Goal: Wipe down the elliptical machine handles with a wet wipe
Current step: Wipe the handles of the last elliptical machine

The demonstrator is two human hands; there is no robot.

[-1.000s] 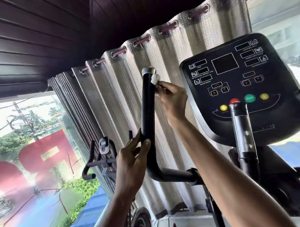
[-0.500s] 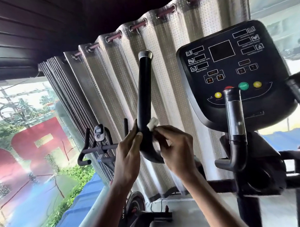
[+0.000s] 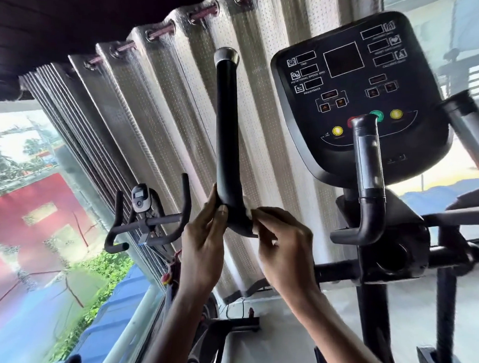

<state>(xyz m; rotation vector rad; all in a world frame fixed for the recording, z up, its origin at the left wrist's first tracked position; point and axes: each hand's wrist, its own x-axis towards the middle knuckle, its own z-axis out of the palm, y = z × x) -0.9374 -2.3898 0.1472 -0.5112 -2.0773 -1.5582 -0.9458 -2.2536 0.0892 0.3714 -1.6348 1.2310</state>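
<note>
Moved down from the top of the handle (image 3: pixel 227 126), the wipe (image 3: pixel 249 212) is pinched against its bend by the right hand (image 3: pixel 282 248). Left of the wipe, the bend is gripped by the left hand (image 3: pixel 203 245).

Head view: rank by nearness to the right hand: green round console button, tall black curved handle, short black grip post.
1. Tall black curved handle, its bend at the fingers of the right hand, just left.
2. Short black grip post, up to the right.
3. Green round console button, above and behind that post.
</note>
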